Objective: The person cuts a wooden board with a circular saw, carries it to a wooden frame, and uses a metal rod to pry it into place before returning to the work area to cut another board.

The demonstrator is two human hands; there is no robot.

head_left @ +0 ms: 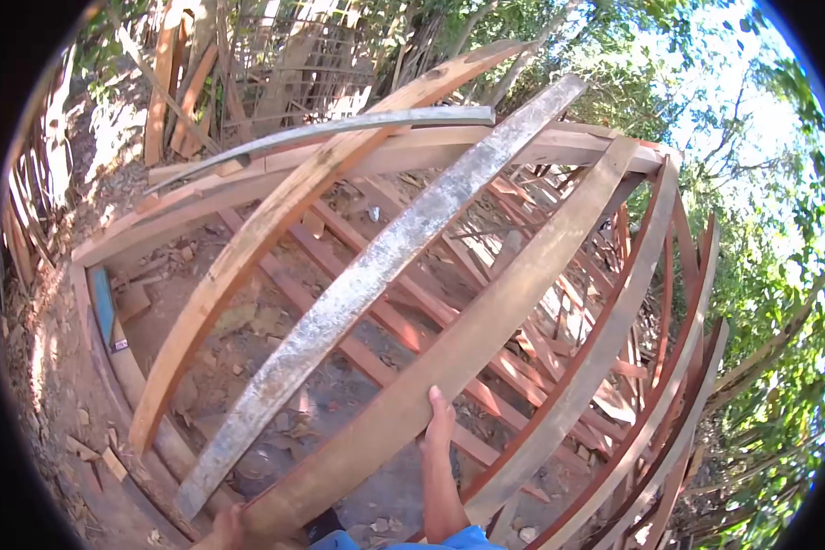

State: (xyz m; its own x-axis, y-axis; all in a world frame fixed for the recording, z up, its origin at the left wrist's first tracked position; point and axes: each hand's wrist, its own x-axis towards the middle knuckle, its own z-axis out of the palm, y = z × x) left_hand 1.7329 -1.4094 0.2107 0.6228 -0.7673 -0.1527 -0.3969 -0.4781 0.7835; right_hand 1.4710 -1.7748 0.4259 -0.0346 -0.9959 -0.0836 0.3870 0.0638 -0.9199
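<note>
A long brown wooden plank [376, 412] slants from the lower left up to the far beam of a timber frame. My right hand [438, 422] grips its near edge about midway, thumb on the upper face and fingers hidden underneath. At the plank's lower end my left hand [229, 528] is wrapped around it, partly cut off by the bottom of the view. Beside this plank lies a whitish, weathered plank [339, 307]. Farther left is a curved orange-brown timber [238, 247]. To the right, a greyish plank [587, 376] runs across the frame.
The thick far beam [412, 154] carries the planks' upper ends, and a thin grey strip [367, 121] lies over it. Reddish crosspieces [394, 321] sit below. A blue piece [104, 298] is at the left corner. Wood scraps [115, 463] litter the ground; foliage stands right.
</note>
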